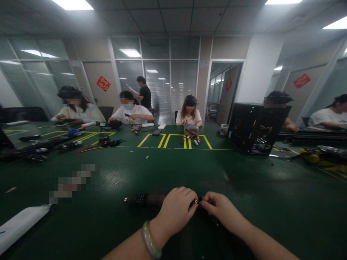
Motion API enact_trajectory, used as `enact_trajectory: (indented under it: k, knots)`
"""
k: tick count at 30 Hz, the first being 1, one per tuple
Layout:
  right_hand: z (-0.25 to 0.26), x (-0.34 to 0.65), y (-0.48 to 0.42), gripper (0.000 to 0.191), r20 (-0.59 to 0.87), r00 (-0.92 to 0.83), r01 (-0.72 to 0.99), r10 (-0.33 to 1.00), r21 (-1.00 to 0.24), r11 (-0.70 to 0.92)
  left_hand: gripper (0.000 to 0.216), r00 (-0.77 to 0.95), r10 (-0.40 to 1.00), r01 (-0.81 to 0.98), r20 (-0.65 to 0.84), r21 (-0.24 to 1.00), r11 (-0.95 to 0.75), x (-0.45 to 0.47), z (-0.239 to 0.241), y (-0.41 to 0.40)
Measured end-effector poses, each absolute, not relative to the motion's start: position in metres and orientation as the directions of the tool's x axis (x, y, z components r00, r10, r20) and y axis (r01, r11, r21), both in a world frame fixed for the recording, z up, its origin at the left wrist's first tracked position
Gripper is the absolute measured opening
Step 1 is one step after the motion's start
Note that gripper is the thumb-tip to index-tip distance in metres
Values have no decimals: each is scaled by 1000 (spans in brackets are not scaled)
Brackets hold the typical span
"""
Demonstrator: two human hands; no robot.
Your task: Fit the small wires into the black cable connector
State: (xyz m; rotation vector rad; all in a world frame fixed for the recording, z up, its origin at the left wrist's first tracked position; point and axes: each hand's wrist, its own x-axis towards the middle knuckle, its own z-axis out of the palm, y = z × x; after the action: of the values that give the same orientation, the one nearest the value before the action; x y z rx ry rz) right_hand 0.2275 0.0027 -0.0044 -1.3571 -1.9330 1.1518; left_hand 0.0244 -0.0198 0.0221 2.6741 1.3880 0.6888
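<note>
My left hand (176,211), with a pale green bangle at the wrist, is closed around a dark cylindrical tool (145,199) that lies on the green table (114,224) and sticks out to the left. My right hand (221,211) meets it from the right. Its fingertips pinch a tiny metallic part (196,202) at the spot where both hands touch. A dark object lies under my wrists, mostly hidden.
A black open computer case (255,128) stands at right. Cables and tools (67,142) lie at far left, a small box with coloured wires (191,131) at centre back. Several people sit around the far side. A white object (18,224) lies at near left.
</note>
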Motion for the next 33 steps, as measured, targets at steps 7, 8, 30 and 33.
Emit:
enact_trajectory:
  k: [7, 8, 30, 33]
  knots:
    - [-6, 224, 3, 20, -39, -328, 482, 944, -866, 132, 3, 483, 797, 771, 361, 256, -583, 25, 22, -21]
    - [-5, 223, 3, 20, -30, -328, 482, 944, -865, 140, 4, 480, 798, 770, 364, 261, -582, 25, 22, -21]
    - [-10, 221, 4, 17, 58, -318, 426, 946, -883, 197, 7, 450, 811, 758, 373, 321, -568, 25, 21, -20]
    - [-10, 221, 6, 16, 21, -323, 434, 946, -885, 168, 7, 462, 808, 754, 365, 317, -575, 24, 22, -20]
